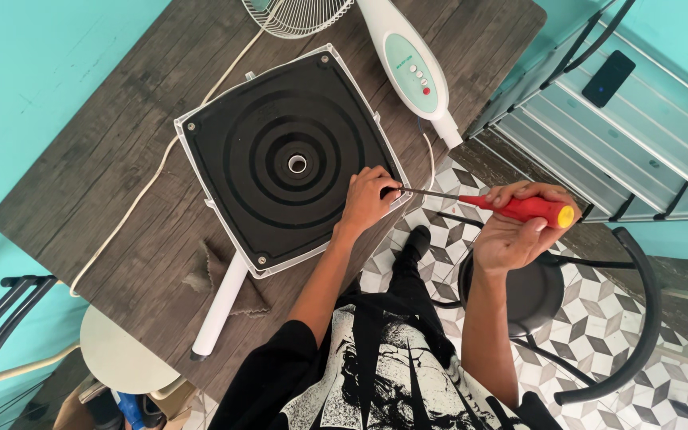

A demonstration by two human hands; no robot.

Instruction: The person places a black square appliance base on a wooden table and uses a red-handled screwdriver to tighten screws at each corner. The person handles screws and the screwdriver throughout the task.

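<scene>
Gripping the red-and-yellow screwdriver (487, 203) in my right hand (519, 231), I have my fingers curled shut around the handle, palm turned up, thumb along the top. It lies nearly level, the thin steel shaft pointing left toward the near right corner of the fan base (292, 159). My left hand (368, 199) rests on that corner, fingers bunched together and pinched around the tip of the shaft, as I judge it to steady the tip where it meets the corner (the tip itself and any screw are hidden under my fingers, so I cannot tell what it sits in).

That base lies underside up on the dark wooden table (105, 159), a black ribbed square with rings running in to a small central hole, framed by a white rim; screws show at the other corners. Flat on its top like this, the underside faces me and the corners are easy to reach from the table edge.

Further out, a white pole (218, 306) pokes from beneath the base toward me, a white cord (133, 211) trails across the wood, and the fan's control neck with its buttons (413, 68) lies behind, beside a bit of wire grille (296, 16). To my right stand a black stool (535, 295) on patterned floor tiles and a metal stepladder (639, 135) with a dark phone (608, 78) on it.
</scene>
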